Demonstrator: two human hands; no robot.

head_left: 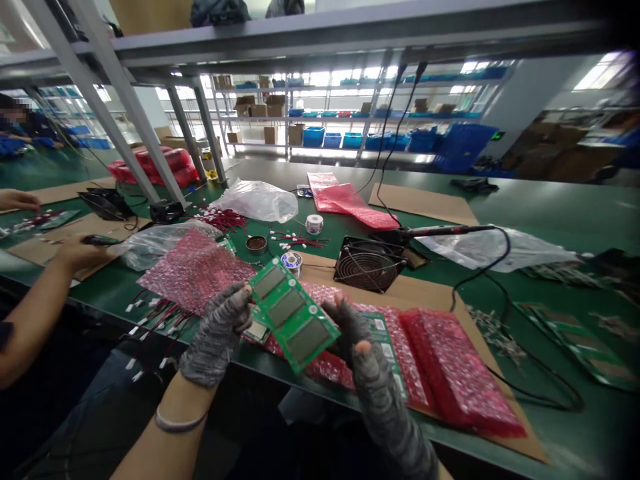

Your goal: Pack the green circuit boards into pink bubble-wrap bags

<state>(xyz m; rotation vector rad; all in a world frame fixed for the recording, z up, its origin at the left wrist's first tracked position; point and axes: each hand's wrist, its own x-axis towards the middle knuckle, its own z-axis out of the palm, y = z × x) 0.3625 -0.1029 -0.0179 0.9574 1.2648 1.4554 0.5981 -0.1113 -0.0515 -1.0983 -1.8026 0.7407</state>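
Note:
Both my hands wear grey knit fingerless gloves. My left hand (220, 330) grips the near-left edge of a green circuit board (293, 313) with three grey display panels. My right hand (357, 343) holds the same board at its right end. The board is lifted, tilted, above the front of the green table (550, 207). Under it lie pink bubble-wrap sheets (450, 367) on brown cardboard, with another green board (387, 343) partly showing beneath my right hand.
A black fan (367, 263) and a soldering iron (440, 232) with its cable sit behind the board. Solder spools (314, 223), red wires (223, 219) and plastic bags (257, 200) lie further back. A co-worker's arm (35, 307) reaches in at left. More green boards (575, 333) lie right.

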